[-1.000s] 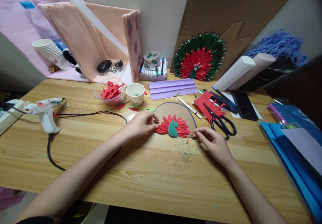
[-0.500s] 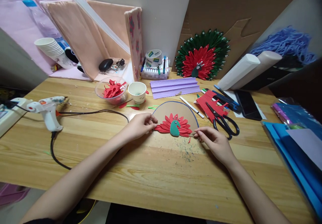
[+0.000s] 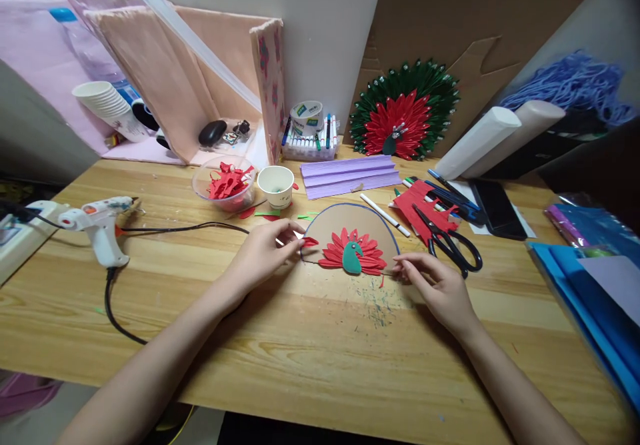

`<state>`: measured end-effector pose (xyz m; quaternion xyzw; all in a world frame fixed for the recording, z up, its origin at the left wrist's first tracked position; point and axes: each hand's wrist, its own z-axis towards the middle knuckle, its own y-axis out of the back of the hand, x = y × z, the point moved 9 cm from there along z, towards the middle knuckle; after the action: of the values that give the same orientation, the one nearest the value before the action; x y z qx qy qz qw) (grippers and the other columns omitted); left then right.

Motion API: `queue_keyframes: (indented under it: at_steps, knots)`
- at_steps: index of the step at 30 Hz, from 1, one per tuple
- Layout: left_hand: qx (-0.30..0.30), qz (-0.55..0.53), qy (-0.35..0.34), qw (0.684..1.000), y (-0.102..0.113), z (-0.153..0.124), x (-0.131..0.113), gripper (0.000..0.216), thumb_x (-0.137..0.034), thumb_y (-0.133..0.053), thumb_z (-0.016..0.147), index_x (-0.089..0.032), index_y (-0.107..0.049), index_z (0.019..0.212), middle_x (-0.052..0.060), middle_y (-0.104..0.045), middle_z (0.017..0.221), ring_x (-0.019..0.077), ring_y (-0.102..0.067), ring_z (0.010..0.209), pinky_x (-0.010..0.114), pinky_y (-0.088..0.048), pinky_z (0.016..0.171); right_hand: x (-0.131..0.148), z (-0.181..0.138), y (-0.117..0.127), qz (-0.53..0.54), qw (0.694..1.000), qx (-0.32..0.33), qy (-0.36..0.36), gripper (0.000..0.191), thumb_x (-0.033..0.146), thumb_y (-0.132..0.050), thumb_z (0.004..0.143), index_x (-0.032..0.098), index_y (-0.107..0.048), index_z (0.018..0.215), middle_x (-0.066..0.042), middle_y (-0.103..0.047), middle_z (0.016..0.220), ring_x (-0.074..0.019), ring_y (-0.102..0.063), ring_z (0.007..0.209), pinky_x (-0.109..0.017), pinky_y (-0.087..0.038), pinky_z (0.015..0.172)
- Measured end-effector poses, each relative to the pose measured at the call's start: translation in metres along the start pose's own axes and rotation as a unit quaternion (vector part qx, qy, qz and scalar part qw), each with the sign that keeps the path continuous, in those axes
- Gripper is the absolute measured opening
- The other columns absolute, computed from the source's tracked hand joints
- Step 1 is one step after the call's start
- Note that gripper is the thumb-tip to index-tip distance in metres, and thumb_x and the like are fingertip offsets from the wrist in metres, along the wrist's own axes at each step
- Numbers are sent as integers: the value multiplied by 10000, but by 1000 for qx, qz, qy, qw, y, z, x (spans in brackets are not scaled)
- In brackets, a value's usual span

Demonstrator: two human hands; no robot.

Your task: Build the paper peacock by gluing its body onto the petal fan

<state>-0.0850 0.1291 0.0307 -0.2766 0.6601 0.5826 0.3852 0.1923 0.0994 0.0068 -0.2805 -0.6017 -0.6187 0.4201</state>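
Note:
A cardboard half-disc (image 3: 330,222) with a blue-outlined curved edge lies flat on the table before me. Red paper feathers (image 3: 330,253) fan out on it around a green peacock body (image 3: 353,259). Between the fingertips of my left hand (image 3: 265,252) is a loose red paper feather (image 3: 311,241), over the half-disc's left corner and apart from the fan. My right hand (image 3: 440,292) pinches the half-disc at its right corner. Black-handled scissors (image 3: 453,248) lie just beyond the right hand, partly on cut red paper (image 3: 425,205).
A white glue gun (image 3: 100,232) stands at left, its cord across the table. Behind are a bowl of red scraps (image 3: 200,192), a paper cup (image 3: 276,188), folded purple paper (image 3: 345,175) and a white marker (image 3: 385,215). A finished green-and-red peacock (image 3: 405,108) leans against cardboard.
My left hand has drawn the red feather left and slightly up, away from the fan. My right hand stays at the half-disc's right corner. The view has shifted slightly.

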Motion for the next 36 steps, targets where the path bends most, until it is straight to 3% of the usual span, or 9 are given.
queue_keyframes:
  at_steps: [3, 6, 9, 15, 21, 28, 32, 36]
  knots:
    - [-65, -49, -22, 996, 20, -9, -18, 240, -323, -609, 803, -164, -632, 981, 51, -677, 858, 147, -623, 764, 244, -488, 658, 44, 4, -7, -71, 994, -9, 81, 149, 270, -551, 867, 229, -642, 977, -47, -690, 923, -177, -656, 828, -302, -521, 771]
    - [-43, -137, -6, 990, 14, -15, -26, 261, -320, -650, 774, -153, -624, 972, 50, -668, 840, 149, -626, 758, 250, -506, 668, 89, 12, -31, -64, 987, 35, 141, 180, 249, -576, 854, 234, -623, 1027, -39, -692, 945, -168, -660, 851, -281, -535, 758]
    - [-4, -196, 20, 980, 0, -20, -28, 242, -303, -659, 768, -152, -624, 954, 47, -673, 831, 143, -630, 736, 250, -513, 668, 115, 24, -47, -40, 986, 45, 155, 198, 277, -642, 811, 219, -642, 1001, -43, -708, 949, -180, -665, 875, -306, -534, 801]
    - [32, -257, 47, 965, -11, -24, -28, 243, -301, -677, 749, -155, -622, 935, 48, -686, 835, 155, -652, 740, 263, -527, 674, 119, 29, -53, 1, 988, 33, 152, 107, 249, -638, 813, 219, -706, 891, -29, -730, 840, -173, -676, 764, -306, -546, 731]
    - [39, -286, 50, 956, -12, -23, -28, 222, -273, -686, 741, -145, -615, 907, 34, -692, 813, 128, -653, 687, 246, -532, 654, 119, 23, -45, 43, 983, -3, 180, 112, 184, -657, 795, 236, -717, 874, -27, -729, 842, -172, -676, 771, -312, -543, 753]
    - [38, -304, 33, 951, -19, -24, -32, 169, -240, -689, 740, -142, -616, 857, 46, -702, 846, 156, -677, 766, 273, -556, 718, 130, 18, -48, 32, 974, 7, 223, 132, 195, -641, 810, 241, -716, 909, -36, -726, 829, -169, -681, 752, -298, -556, 713]
    - [14, -279, -1, 960, -14, -26, -37, 125, -215, -670, 761, -152, -617, 855, 32, -706, 837, 143, -678, 746, 247, -560, 683, 133, 15, -49, -3, 965, 10, 260, 204, 153, -609, 830, 252, -695, 986, -27, -728, 870, -163, -688, 802, -286, -557, 737]
    - [-53, -176, -113, 976, 1, -34, -56, 121, -202, -660, 777, -164, -632, 889, 28, -709, 855, 128, -671, 774, 233, -555, 714, 141, 6, -40, -79, 943, -20, 323, 296, 109, -585, 840, 285, -661, 1066, -13, -735, 925, -158, -691, 865, -273, -560, 771]
